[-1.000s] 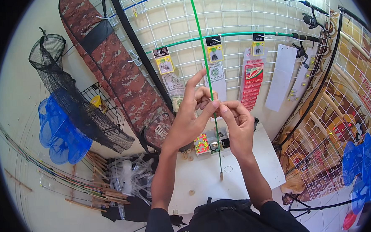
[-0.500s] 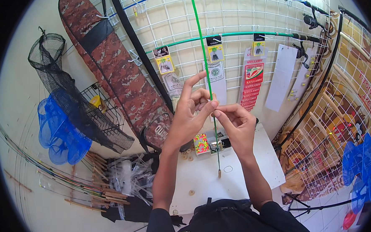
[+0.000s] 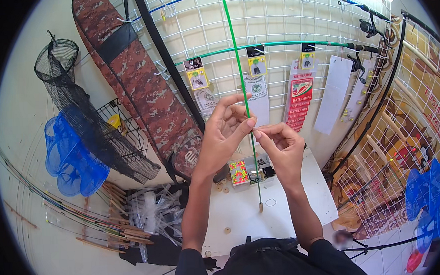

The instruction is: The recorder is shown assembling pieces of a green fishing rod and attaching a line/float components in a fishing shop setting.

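Observation:
A thin green fishing rod (image 3: 236, 52) runs from the top of the view down past my hands. Its short tan butt end (image 3: 261, 207) is over the white table (image 3: 298, 198). My left hand (image 3: 225, 132) is pinched at the rod, thumb tip against it and index finger stretched out behind. Just below and to the right, my right hand (image 3: 283, 143) has thumb and index finger pressed together close beside the rod. Whatever lies in that pinch is too small to make out. The two hands nearly touch at the fingertips.
Beyond the hands, a small tray (image 3: 254, 180) sits beside a box of bright beads (image 3: 238, 172). Small rings (image 3: 228, 230) lie on the table. A camouflage rod bag (image 3: 138, 92), black net (image 3: 79, 105) and blue nets (image 3: 72, 160) hang left. Packets (image 3: 300, 93) hang on the wire grid.
The rod's upper part has tilted slightly left. Both hands keep nearly the same place, with the left index finger a little lower and the right fingers still pinched.

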`<state>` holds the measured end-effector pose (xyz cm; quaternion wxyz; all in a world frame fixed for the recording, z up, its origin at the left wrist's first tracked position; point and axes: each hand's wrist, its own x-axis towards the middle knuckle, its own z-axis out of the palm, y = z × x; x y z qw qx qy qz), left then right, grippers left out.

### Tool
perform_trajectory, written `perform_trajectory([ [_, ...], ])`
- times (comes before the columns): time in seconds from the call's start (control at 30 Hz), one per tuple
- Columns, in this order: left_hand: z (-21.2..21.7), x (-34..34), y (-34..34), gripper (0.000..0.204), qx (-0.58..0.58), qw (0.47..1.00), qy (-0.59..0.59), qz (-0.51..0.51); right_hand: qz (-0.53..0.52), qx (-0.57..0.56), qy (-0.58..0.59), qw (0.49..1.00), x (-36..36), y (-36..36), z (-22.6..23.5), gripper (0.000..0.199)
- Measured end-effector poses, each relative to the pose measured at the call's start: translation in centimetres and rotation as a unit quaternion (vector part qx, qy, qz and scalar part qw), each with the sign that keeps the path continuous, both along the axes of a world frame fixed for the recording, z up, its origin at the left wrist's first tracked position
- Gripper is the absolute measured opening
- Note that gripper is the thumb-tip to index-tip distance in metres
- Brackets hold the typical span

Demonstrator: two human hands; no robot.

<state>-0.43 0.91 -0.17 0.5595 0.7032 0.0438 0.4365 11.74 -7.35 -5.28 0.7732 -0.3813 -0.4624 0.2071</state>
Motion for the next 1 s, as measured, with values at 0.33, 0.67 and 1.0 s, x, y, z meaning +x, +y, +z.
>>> perform_trajectory([
  [0.33,-0.3,0.0,0.3,0.019,-0.008,0.999,0.023,0.031,-0.044,0.006,-0.034,0.998,0.0,0.3,0.1,0.009],
  [0.67,-0.1,0.5,0.0,0.026,0.028,0.998,0.021,0.043,-0.106,0.013,-0.062,0.992,0.0,0.3,0.3,0.008],
  [1.0,-0.3,1.2,-0.7,0.046,-0.009,1.000,0.015,0.018,-0.042,0.030,-0.019,0.998,1.0,-0.2,0.5,0.020],
])
